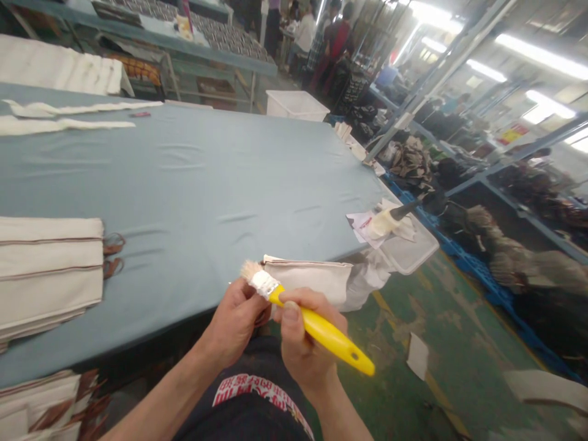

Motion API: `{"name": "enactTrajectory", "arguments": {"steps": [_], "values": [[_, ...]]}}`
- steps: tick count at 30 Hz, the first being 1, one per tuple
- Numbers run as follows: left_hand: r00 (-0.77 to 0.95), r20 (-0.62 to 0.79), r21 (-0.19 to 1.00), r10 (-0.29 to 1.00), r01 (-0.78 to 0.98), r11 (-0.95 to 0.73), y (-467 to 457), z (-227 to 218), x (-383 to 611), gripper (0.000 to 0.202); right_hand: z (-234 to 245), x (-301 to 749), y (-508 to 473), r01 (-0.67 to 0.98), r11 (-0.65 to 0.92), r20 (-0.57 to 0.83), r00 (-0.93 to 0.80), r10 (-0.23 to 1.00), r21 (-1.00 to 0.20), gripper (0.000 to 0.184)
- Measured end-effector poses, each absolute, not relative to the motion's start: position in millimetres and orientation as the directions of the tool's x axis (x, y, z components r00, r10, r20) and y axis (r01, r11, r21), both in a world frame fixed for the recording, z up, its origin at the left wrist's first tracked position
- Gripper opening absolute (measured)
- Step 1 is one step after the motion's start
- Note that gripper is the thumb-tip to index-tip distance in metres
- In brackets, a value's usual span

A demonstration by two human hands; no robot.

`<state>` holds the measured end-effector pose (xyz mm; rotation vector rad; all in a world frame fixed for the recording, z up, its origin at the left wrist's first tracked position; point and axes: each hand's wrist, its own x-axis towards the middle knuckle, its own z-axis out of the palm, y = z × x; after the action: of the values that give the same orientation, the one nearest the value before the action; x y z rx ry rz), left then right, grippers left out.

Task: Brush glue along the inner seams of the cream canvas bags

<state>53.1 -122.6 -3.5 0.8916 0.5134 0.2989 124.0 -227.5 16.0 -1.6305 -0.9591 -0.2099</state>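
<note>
My right hand (310, 337) is closed around the yellow handle of a paintbrush (337, 340), whose pale bristles point up and left. White residue coats its metal collar. Just under the bristles, my left hand (239, 321) has its fingers pinched together; what they hold is mostly hidden. A cream fabric piece (312, 278) with a dark-edged top lies beside both hands at the table's near edge. Part of it hangs over the edge.
On the blue-covered table (193, 184), cream fabric pieces with brown loops (50, 263) are stacked at left. Cream strips (68, 109) lie farther back. A dark-handled brush (390, 220) rests above a clear tub (416, 248) at right. A white bin (296, 105) stands beyond.
</note>
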Motion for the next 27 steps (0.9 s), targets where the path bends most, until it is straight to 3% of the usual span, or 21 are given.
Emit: {"name": "enactTrajectory", "arguments": {"steps": [3, 8, 13, 15, 17, 20, 22, 24, 27], "values": [[0.841, -0.335, 0.777, 0.424, -0.008, 0.63, -117.5, -3.2, 52.4, 0.029, 7.2, 138.0, -238.0, 0.59, 0.002, 0.532, 0.727, 0.434, -0.808, 0.015], [0.868, -0.321, 0.73, 0.379, -0.028, 0.683, -109.9, -1.7, 55.4, 0.042, -1.4, 160.3, -254.6, 0.432, 0.037, 0.384, 0.755, 0.532, -0.901, 0.022], [0.899, -0.318, 0.742, 0.302, 0.037, 0.669, -111.2, -1.7, 62.8, 0.041, 2.7, 185.9, -259.4, 0.302, 0.075, 0.286, 0.756, 0.589, -0.951, 0.03], [0.904, -0.325, 0.742, 0.279, 0.061, 0.668, -114.5, -2.7, 66.7, 0.039, 4.1, 197.6, -257.2, 0.359, 0.09, 0.326, 0.679, 0.658, -0.929, 0.027], [0.902, -0.331, 0.738, 0.276, 0.066, 0.672, -118.5, -4.9, 70.8, 0.036, 4.2, 207.8, -252.5, 0.529, 0.107, 0.45, 0.58, 0.679, -0.842, 0.02], [0.879, -0.358, 0.738, 0.317, 0.058, 0.672, -123.8, -8.7, 76.0, 0.036, 2.5, 218.9, -244.0, 0.773, 0.152, 0.668, 0.409, 0.622, -0.615, 0.011], [0.86, -0.378, 0.73, 0.343, 0.048, 0.682, -126.1, -10.0, 78.5, 0.038, 0.8, 223.8, -241.7, 0.83, 0.162, 0.738, 0.363, 0.568, -0.533, 0.012], [0.851, -0.388, 0.72, 0.354, 0.04, 0.693, -127.5, -9.6, 80.4, 0.041, -0.6, 227.4, -245.3, 0.826, 0.146, 0.74, 0.391, 0.547, -0.545, 0.013], [0.855, -0.373, 0.721, 0.362, 0.021, 0.693, -128.8, -7.9, 82.7, 0.039, -1.9, 231.9, -259.1, 0.718, 0.148, 0.651, 0.498, 0.573, -0.68, 0.013]]}}
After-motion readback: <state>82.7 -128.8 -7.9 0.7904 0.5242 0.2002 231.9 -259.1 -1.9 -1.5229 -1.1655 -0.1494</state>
